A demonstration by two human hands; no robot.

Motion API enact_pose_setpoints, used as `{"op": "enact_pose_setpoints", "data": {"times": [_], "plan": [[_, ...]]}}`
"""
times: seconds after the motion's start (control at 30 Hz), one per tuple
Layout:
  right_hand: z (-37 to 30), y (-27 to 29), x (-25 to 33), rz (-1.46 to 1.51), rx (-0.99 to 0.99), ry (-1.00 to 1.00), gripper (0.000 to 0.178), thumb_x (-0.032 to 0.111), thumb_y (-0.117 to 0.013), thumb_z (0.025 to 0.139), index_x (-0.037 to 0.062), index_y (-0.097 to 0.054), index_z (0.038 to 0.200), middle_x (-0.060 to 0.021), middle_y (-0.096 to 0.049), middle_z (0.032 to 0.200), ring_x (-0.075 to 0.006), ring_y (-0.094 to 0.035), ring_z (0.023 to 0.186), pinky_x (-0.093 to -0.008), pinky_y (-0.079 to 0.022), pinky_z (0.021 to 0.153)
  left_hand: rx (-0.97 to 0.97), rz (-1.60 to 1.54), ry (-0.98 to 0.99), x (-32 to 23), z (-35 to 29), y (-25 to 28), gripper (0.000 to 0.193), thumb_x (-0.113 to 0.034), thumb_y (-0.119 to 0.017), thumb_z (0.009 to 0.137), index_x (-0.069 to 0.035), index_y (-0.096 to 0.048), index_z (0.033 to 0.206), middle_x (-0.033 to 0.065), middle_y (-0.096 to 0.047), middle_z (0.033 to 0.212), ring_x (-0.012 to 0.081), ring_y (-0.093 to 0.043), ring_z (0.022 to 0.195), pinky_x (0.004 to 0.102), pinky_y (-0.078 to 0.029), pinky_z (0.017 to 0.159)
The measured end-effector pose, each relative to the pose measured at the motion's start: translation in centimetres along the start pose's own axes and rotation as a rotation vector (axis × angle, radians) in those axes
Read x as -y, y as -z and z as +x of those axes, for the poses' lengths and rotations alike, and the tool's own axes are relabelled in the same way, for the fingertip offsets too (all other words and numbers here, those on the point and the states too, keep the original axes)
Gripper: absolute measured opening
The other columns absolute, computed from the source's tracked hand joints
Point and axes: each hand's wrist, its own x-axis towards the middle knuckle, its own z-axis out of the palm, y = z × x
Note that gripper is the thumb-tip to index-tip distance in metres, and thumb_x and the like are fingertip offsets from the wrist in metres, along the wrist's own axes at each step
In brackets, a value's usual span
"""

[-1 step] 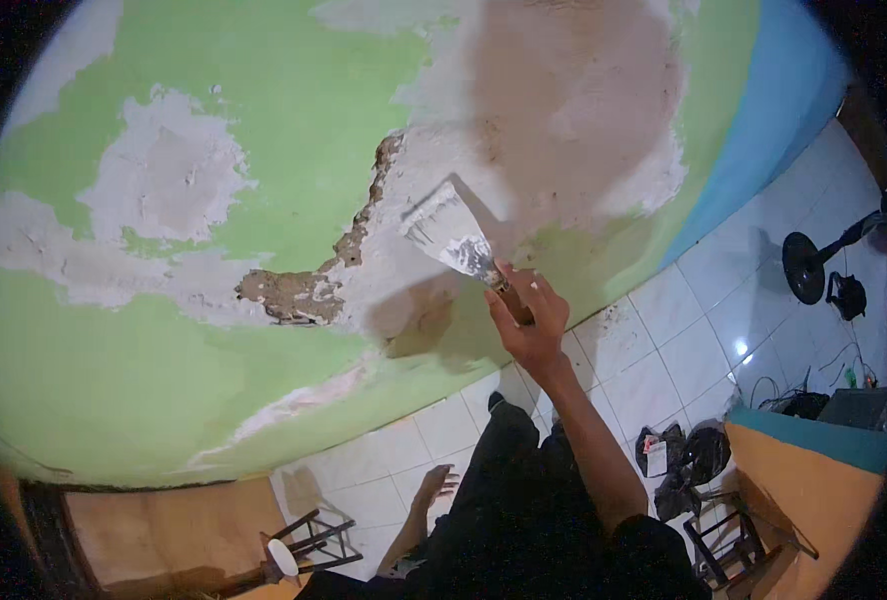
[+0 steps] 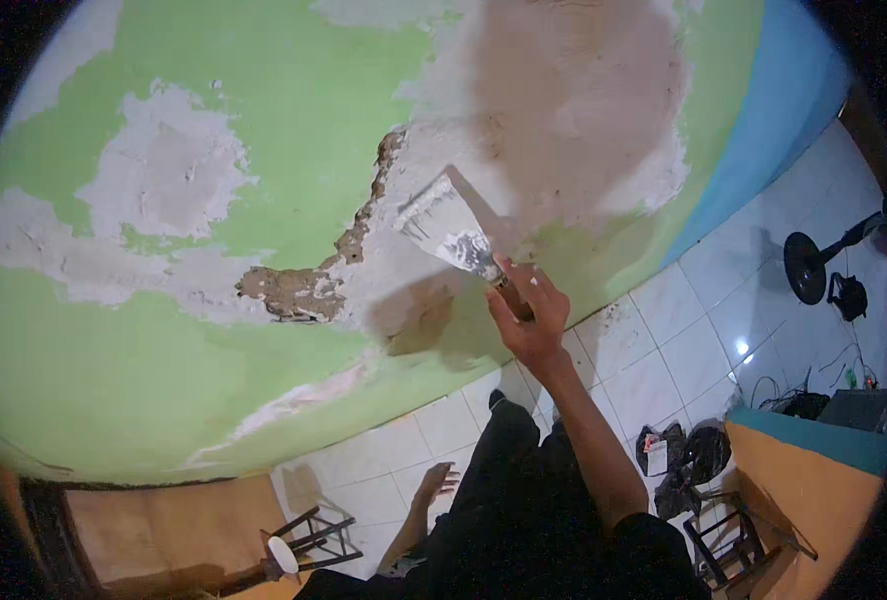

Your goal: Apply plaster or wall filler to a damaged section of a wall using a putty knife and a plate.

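Note:
My right hand is closed round the brown handle of a putty knife. The knife's wide blade is smeared with white filler, and its edge points up and left at the whitish filled patch of the green wall. Whether the whole edge touches the wall, I cannot tell. Left of the blade, a jagged strip of bare, crumbly brown plaster breaks through the surface. My left hand hangs low beside my leg, fingers apart and holding nothing.
White floor tiles run along the wall's foot. A small stool stands at lower left near a wooden door. To the right are black plastic bags, another dark stool, an orange partition and a black fan stand.
The putty knife's blade has shifted very slightly up and left along the wall. My left hand stays where it was.

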Motion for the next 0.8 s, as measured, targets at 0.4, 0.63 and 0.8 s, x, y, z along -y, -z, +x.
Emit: {"op": "enact_pose_setpoints", "data": {"times": [0.4, 0.63, 0.8], "plan": [[-3.2, -0.6, -2.4, -0.040, -0.026, -0.081, 0.044, -0.001, -0.068, 0.074, 0.0061, -0.059, 0.117, -0.0123, -0.063, 0.087, -0.0189, -0.064, 0.070, -0.0270, -0.051, 0.057, -0.004, -0.090, -0.019, 1.4, -0.8, 0.3, 0.041, -0.044, -0.046, 0.092, -0.017, -0.050, 0.122, 0.0065, -0.062, 0.107, 0.0207, -0.059, 0.089, 0.0398, -0.047, 0.078], [-0.5, -1.9, 0.8, 0.001, 0.086, -0.245, 0.043, -0.001, -0.067, 0.074, 0.0054, -0.059, 0.116, -0.0119, -0.063, 0.084, -0.0191, -0.064, 0.070, -0.0280, -0.051, 0.056, -0.022, -0.026, 0.040, 3.5, -1.2, -1.0, 0.039, -0.043, -0.046, 0.092, -0.018, -0.052, 0.122, 0.0058, -0.061, 0.104, 0.0198, -0.058, 0.086, 0.0390, -0.047, 0.078], [-3.4, -2.4, -1.8, -0.023, -0.020, -0.138, 0.043, 0.000, -0.068, 0.074, 0.0029, -0.059, 0.116, -0.0128, -0.063, 0.085, -0.0190, -0.063, 0.070, -0.0272, -0.050, 0.057, -0.004, -0.107, 0.030, 3.3, -1.1, -0.6, 0.041, -0.046, -0.048, 0.091, -0.018, -0.053, 0.120, 0.0051, -0.063, 0.101, 0.0192, -0.061, 0.085, 0.0379, -0.048, 0.077]]}}
